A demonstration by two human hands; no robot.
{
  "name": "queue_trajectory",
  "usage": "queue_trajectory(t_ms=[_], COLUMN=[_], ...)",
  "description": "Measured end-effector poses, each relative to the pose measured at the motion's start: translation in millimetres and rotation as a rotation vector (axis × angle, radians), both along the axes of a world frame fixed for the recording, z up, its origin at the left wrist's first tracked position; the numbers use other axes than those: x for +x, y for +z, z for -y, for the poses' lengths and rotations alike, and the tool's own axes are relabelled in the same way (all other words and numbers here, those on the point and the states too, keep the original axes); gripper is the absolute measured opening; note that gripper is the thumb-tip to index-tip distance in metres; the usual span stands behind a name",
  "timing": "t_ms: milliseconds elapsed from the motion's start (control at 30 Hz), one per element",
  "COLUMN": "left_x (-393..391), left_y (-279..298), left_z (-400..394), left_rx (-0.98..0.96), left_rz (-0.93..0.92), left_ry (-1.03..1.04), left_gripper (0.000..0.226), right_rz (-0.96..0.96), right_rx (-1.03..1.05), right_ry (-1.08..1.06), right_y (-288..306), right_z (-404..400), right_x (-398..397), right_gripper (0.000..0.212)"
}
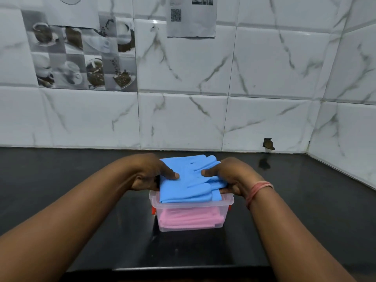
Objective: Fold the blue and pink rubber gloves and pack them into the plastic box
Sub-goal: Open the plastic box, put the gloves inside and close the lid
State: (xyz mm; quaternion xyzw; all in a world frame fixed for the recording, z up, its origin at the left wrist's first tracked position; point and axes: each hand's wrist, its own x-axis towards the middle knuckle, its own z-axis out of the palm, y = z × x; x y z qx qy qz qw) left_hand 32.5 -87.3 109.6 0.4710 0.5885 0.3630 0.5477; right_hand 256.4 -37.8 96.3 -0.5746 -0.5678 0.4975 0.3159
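Both grips clamp folded blue gloves [189, 180]: left hand [151, 174] at left edge, right hand [230, 176] at right. Bundle directly above box [191, 202], long axis left-right, overhanging rim; pink gloves [189, 218] already inside, on surface [81, 180].

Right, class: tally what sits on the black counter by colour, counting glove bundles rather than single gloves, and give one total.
Blue glove bundle: 1, held by the left hand and right hand over the box
Pink glove bundle: 1, inside the box
Clear plastic box: 1
Total: 3
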Motion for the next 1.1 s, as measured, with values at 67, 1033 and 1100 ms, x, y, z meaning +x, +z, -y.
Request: queue_trajectory(t_ms=[67,1033,1100], left_x=[5,36,40], left_y=[2,-4,-9], left_z=[3,5,9], left_rx=[0.072,0.325,0.457], left_rz=[-0.206,-1.76,-1.861], left_ry=[0.043,-0.266,-0.234], left_gripper=[0.037,0.079,0.077], right_rz=[0.102,0.932,0.965], right_rx=[0.055,0.98,1.076], right_ry=[-0.046,0.294,0.282], right_y=[1,-14,-18], right_z=[6,-8,-6], right_x=[-2,-32,-33], right_gripper=[0.023,0.021,0.013])
